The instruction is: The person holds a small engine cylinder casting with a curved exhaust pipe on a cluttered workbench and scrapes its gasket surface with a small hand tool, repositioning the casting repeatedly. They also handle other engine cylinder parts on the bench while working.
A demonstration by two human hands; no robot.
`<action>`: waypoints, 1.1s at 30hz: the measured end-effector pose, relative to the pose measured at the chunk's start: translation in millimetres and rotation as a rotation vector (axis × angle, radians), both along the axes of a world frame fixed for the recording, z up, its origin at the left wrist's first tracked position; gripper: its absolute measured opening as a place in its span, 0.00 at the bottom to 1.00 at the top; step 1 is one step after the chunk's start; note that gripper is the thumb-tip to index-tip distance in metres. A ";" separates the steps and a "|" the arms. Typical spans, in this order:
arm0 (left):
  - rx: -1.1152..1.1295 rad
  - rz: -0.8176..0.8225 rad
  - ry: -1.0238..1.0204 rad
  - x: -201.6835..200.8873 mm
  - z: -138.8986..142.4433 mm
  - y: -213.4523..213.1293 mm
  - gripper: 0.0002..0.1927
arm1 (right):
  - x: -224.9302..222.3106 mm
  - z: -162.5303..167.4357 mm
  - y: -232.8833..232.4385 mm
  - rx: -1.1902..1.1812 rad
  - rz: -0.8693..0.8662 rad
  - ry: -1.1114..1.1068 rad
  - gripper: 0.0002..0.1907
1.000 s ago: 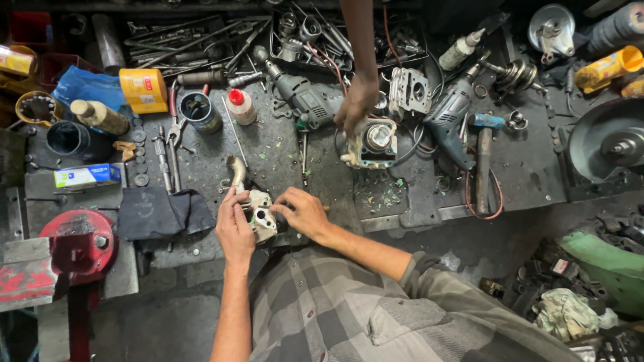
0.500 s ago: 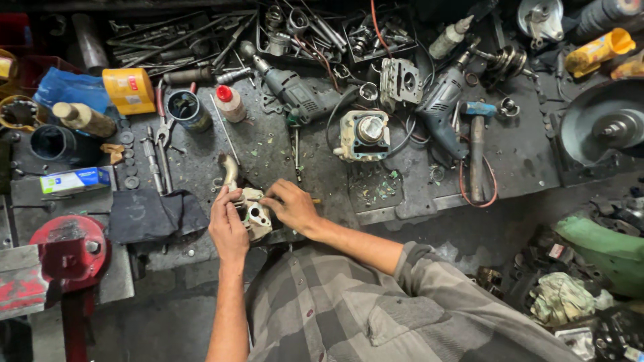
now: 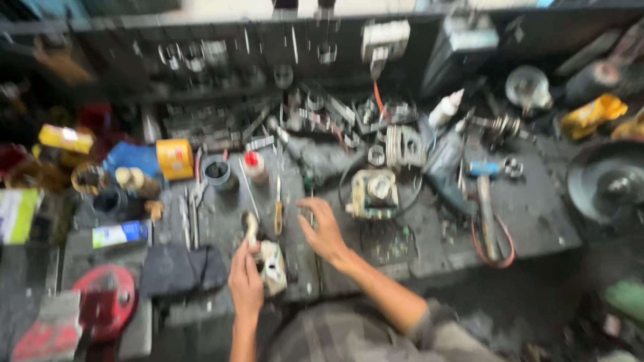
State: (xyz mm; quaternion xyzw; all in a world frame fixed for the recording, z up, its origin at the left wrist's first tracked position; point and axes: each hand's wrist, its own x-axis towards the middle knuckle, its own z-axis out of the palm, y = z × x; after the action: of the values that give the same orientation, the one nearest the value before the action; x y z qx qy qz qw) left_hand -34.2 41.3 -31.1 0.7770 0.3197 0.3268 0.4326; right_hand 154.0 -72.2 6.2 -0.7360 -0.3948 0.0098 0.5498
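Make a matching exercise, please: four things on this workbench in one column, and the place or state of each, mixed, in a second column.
Things:
1. left hand
2. right hand
3. yellow can
4. hammer

Places or states:
A. lies right of the square metal housing
B. stands beside the blue cloth
C. holds the pale metal part
D. spread open over the bench, holding nothing

Pairs: 1-C, 2-D, 3-B, 4-A

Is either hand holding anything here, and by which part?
The left hand grips the small pale metal part by its left side. The right hand is spread open over the bench, holding nothing.
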 end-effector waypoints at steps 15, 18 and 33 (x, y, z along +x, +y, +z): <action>0.338 -0.014 -0.272 51.6 -49.4 38.3 0.15 | 147.2 -1.7 -118.9 -0.685 -0.204 -0.131 0.34; 0.284 -0.009 -0.259 50.2 -49.7 35.6 0.15 | 152.5 -12.2 -121.3 -0.719 -0.212 -0.094 0.34; 0.142 0.134 -0.216 41.4 -1.6 9.4 0.15 | 178.2 -14.2 -122.3 -0.695 -0.234 0.082 0.38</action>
State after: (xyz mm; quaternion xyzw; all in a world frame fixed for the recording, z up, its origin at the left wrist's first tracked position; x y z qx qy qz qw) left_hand 7.1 50.7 -32.6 0.7429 0.2986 0.4586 0.3854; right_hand 332.1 -194.5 -8.0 -0.9181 -0.2587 0.1096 0.2796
